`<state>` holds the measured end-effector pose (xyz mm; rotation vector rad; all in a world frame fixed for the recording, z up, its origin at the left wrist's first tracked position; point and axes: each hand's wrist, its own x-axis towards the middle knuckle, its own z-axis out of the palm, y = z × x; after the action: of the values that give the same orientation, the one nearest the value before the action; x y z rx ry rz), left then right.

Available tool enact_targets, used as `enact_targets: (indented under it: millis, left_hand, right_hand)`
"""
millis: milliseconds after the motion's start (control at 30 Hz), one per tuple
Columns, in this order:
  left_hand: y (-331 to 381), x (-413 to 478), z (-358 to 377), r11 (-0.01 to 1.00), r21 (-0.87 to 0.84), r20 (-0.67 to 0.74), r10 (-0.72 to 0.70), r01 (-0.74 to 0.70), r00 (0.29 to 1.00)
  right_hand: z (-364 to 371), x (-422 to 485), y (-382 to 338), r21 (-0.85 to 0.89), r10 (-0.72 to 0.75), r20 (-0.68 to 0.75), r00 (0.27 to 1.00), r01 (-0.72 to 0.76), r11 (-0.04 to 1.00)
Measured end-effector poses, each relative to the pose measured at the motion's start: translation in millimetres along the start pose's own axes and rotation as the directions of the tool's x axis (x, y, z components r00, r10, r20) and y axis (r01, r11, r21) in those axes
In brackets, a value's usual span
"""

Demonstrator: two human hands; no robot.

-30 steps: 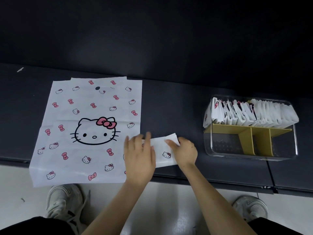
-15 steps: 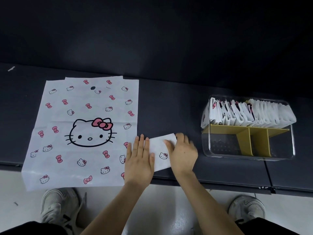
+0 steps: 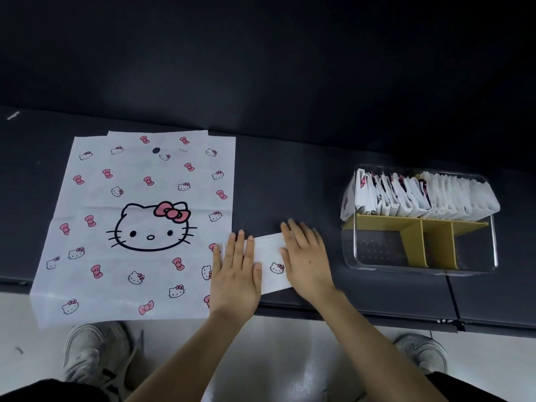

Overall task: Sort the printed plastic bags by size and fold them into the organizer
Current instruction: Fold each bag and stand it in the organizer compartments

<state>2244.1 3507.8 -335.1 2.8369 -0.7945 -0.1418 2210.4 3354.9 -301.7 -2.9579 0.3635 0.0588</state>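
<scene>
Now that the right hand (image 3: 307,262) has gone from a curled grip at the edge of the small folded bag (image 3: 271,261) to lying flat on top of it, the latest fold looks finished and is just getting pressed down. The white strip also shows shorter than it did a second ago, so it's probably close to organizer size.

Both hands are spread flat with straight fingers, holding nothing, just pressing. The left hand (image 3: 236,274) covers the bag's left end and also overlaps the right edge of the big Hello Kitty bag (image 3: 139,227), which lies unfolded at centre left of the frame. The right hand covers the bag's right end. Only the middle bit, with one little cat face, shows between them, near the front edge of the dark table (image 3: 290,184).

The clear organizer (image 3: 377,256) sits at the right of the frame, well apart from the hands, with a row of folded bags (image 3: 420,195) packed behind its yellow divider (image 3: 420,227). Best guess: maybe one more fold, then it goes in there.
</scene>
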Motion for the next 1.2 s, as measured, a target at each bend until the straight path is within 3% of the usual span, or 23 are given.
enact_targets:
  millis: [100,167,267,367,400,433,467,500,567,667,733,800,833,867,933,967,1000,1067,1133,1200]
  left_hand:
    - [-4.7,4.2,-4.7,0.996,0.010,0.025,0.085,-0.085,0.996]
    - [-13.3,9.9,-11.6,0.975,0.014,0.047,0.219,-0.220,0.975]
    - [-28.4,26.0,-21.0,0.885,0.050,0.031,0.463,-0.464,0.886]
    - [-25.7,26.3,-29.7,0.833,-0.082,-0.103,0.539,-0.547,0.836]
    - [-22.4,17.1,-32.8,0.819,-0.194,-0.141,0.521,-0.540,0.842]
    - [-18.9,3.8,-35.5,0.798,-0.312,-0.157,0.493,-0.516,0.856]
    - [-16.8,-10.5,-35.7,0.765,-0.418,-0.163,0.468,-0.490,0.869]
    - [-16.5,-23.5,-34.0,0.729,-0.503,-0.160,0.448,-0.463,0.879]
    - [-19.7,-39.8,-27.9,0.682,-0.604,-0.135,0.423,-0.413,0.896]
    - [-18.0,-44.6,-30.0,0.650,-0.728,0.031,0.352,-0.220,0.936]
    - [-10.4,-44.0,-36.0,0.589,-0.807,0.128,0.261,-0.052,0.957]
    - [-3.2,-40.3,-39.0,0.562,-0.820,0.204,0.116,0.105,0.972]
    - [-1.7,-37.4,-37.5,0.569,-0.809,0.213,0.052,0.146,0.976]
    - [-0.9,-34.2,-36.0,0.566,-0.801,0.236,0.000,0.195,0.972]
    - [1.0,-29.8,-38.2,0.532,-0.791,0.295,-0.100,0.302,0.950]
    - [2.8,-29.0,-40.6,0.518,-0.780,0.330,-0.136,0.351,0.934]
    - [4.6,-28.4,-42.4,0.510,-0.770,0.357,-0.155,0.384,0.921]
    - [7.8,-28.0,-45.4,0.532,-0.748,0.372,-0.160,0.397,0.914]
    - [10.0,-27.5,-46.4,0.552,-0.731,0.380,-0.161,0.402,0.911]
    - [11.7,-27.0,-49.0,0.555,-0.711,0.405,-0.177,0.431,0.897]
  right_hand:
    - [-19.3,19.5,2.5,0.061,-0.057,0.176,0.983,0.047,0.997]
    - [-29.6,21.7,9.1,0.083,0.035,0.279,0.960,-0.061,0.995]
    - [-41.6,4.1,11.7,0.068,0.118,0.341,0.933,-0.150,0.986]
    - [-40.4,-22.9,8.2,0.151,0.224,0.382,0.897,-0.299,0.942]
    - [-40.3,-31.8,7.0,0.281,0.291,0.406,0.866,-0.422,0.862]
    - [-41.8,-40.2,4.7,0.454,0.355,0.464,0.812,-0.562,0.691]
    - [-44.4,-47.6,1.2,0.591,0.385,0.549,0.742,-0.670,0.449]
    - [-47.4,-53.4,-2.6,0.650,0.378,0.641,0.668,-0.734,0.196]
    - [-53.0,-61.4,-7.1,0.623,0.316,0.766,0.560,-0.769,-0.146]
    - [-58.8,-62.5,-9.7,0.520,0.227,0.853,0.471,-0.718,-0.463]
    - [-63.7,-60.5,-11.2,0.489,0.208,0.863,0.460,-0.660,-0.571]
    - [-71.8,-59.6,-15.5,0.527,0.223,0.840,0.495,-0.645,-0.554]
    - [-71.1,-59.2,-15.5,0.605,0.283,0.794,0.537,-0.657,-0.450]
    - [-68.9,-59.4,-13.6,0.700,0.366,0.708,0.605,-0.672,-0.242]
    - [-61.5,-59.5,-5.3,0.728,0.460,0.435,0.774,-0.603,0.326]
    - [-56.9,-58.5,-0.2,0.682,0.440,0.293,0.849,-0.508,0.526]
    - [-56.3,-57.5,1.4,0.684,0.387,0.213,0.897,-0.420,0.597]
    - [-52.7,-56.0,2.4,0.788,0.268,0.227,0.936,-0.338,0.514]
    - [-43.1,-56.0,0.8,0.837,0.225,0.311,0.923,-0.378,0.395]
    - [-31.0,-54.9,0.0,0.803,0.297,0.322,0.899,-0.426,0.417]
